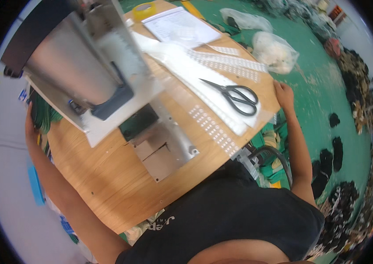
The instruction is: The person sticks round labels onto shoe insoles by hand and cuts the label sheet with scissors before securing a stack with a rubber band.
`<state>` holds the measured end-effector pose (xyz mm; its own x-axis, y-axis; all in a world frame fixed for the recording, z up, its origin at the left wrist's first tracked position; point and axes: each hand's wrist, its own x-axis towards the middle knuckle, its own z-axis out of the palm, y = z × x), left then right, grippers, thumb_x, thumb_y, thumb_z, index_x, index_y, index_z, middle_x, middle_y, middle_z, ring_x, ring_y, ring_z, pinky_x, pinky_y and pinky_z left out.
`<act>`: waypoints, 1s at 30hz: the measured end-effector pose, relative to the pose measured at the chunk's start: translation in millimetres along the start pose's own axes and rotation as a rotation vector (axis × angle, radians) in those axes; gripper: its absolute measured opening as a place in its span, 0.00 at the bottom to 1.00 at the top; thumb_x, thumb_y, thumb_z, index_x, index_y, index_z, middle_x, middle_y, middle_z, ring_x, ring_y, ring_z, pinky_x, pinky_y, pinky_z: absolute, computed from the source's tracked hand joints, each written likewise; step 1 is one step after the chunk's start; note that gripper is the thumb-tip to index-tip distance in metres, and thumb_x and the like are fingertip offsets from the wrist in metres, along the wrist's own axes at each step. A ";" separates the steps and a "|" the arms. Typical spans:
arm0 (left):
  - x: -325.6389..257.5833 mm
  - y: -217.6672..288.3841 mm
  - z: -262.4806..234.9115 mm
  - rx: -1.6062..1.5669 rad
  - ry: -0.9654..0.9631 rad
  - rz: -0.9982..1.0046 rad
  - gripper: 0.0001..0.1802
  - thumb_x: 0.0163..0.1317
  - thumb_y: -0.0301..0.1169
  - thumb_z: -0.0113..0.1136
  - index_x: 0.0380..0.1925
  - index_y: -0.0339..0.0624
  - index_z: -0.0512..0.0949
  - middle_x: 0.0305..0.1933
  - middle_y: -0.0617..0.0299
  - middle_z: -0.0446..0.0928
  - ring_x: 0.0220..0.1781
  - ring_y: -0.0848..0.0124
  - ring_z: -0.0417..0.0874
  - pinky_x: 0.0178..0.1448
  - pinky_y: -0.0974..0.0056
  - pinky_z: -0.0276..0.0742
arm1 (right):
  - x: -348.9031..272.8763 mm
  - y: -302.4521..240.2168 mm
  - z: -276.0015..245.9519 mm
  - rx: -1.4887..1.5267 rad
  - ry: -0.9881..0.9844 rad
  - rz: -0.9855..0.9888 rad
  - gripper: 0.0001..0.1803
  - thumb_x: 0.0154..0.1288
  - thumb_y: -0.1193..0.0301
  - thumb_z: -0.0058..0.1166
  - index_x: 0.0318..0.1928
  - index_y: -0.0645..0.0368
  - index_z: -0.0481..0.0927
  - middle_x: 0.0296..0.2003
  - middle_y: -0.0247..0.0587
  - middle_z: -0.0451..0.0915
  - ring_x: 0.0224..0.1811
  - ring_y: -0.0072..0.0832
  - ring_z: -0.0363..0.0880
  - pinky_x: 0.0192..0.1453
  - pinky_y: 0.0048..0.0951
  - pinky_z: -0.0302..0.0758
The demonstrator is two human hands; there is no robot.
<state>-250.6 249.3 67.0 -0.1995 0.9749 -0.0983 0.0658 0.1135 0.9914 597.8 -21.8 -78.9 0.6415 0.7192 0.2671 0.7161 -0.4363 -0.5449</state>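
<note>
At the far left my left hand lies against a bundle of dark green knitted pieces beside the table edge. Its fingers are mostly hidden. Across the table, my right hand is closed round the right corner of the wooden table, the fingertips partly out of sight. Black-handled scissors lie on white strips to the left of this hand. A metal machine with a curved housing stands over the table's left half, its flat metal plate in front.
Strips of small printed labels lie on the table, with a notepad and yellow tape roll at the back. Plastic bags and dark piles are on the green floor. A blue object is at left.
</note>
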 end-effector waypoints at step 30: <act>-162.0 -14.7 58.0 -0.275 -0.114 -0.137 0.27 0.60 0.52 0.52 0.52 0.46 0.72 0.52 0.61 0.76 0.51 0.65 0.77 0.55 0.57 0.74 | -188.0 -225.6 -45.6 0.813 -0.349 -1.159 0.14 0.55 0.78 0.54 0.44 0.64 0.74 0.39 0.49 0.76 0.41 0.45 0.74 0.46 0.37 0.71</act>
<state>-162.5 100.8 63.3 -0.0765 0.9710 -0.2265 -0.2237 0.2047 0.9529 328.2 -83.2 30.0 -0.3584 0.5915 0.7223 0.3489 0.8025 -0.4840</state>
